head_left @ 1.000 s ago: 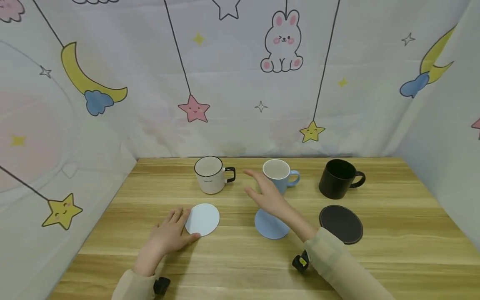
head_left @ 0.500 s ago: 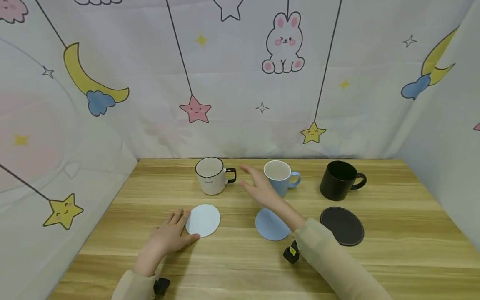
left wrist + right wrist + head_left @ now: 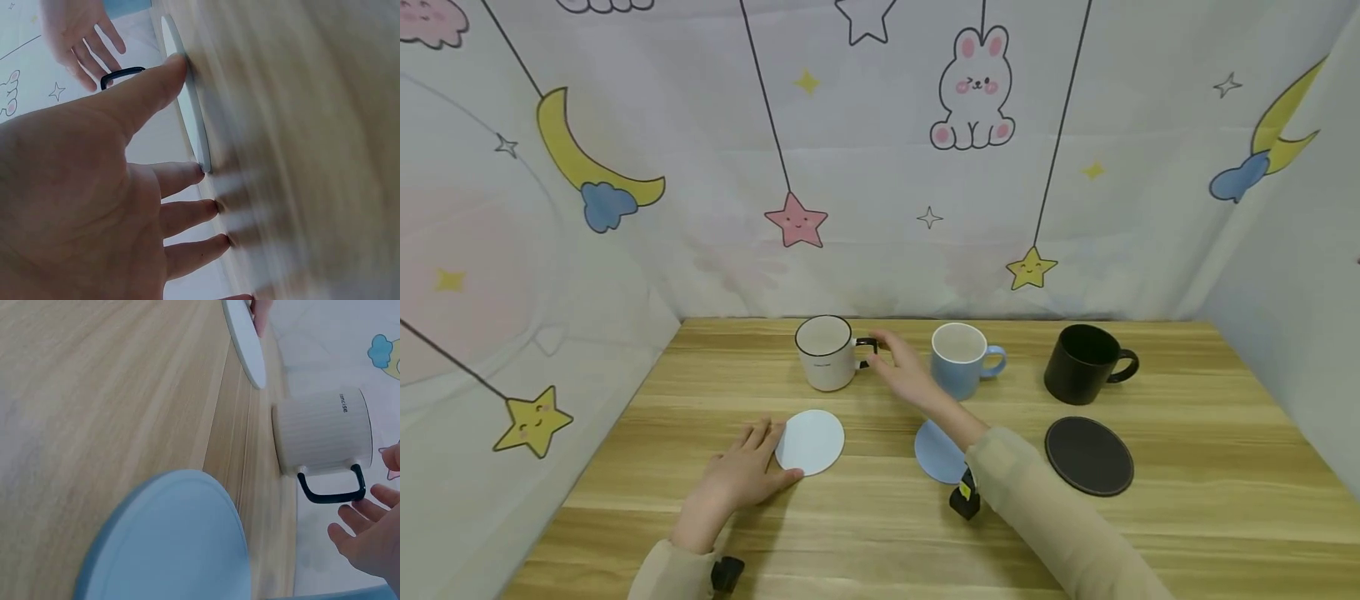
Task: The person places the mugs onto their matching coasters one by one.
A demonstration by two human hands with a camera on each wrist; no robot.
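A white mug [image 3: 826, 358] with a dark rim and black handle stands upright at the back left. My right hand [image 3: 904, 375] reaches to its handle, and in the right wrist view the parted, slightly bent fingers [image 3: 369, 519] are right at the handle's outer side. A round white coaster [image 3: 814, 442] lies in front of that mug. My left hand [image 3: 739, 477] rests on the table at the coaster's left edge. The left wrist view has its thumb and index fingertip touching the coaster's edge, with the other extended fingers on the wood.
A blue mug [image 3: 957, 367] stands just right of my right hand, behind a light blue coaster [image 3: 936, 452] partly covered by my forearm. Farther right are a black mug [image 3: 1078, 367] and a dark round coaster [image 3: 1088, 456]. A patterned cloth [image 3: 880, 275] hangs behind the table.
My right hand has moved left, from in front of the blue mug to the white mug's handle. My left hand has stayed at the white coaster. The head view has shifted slightly.
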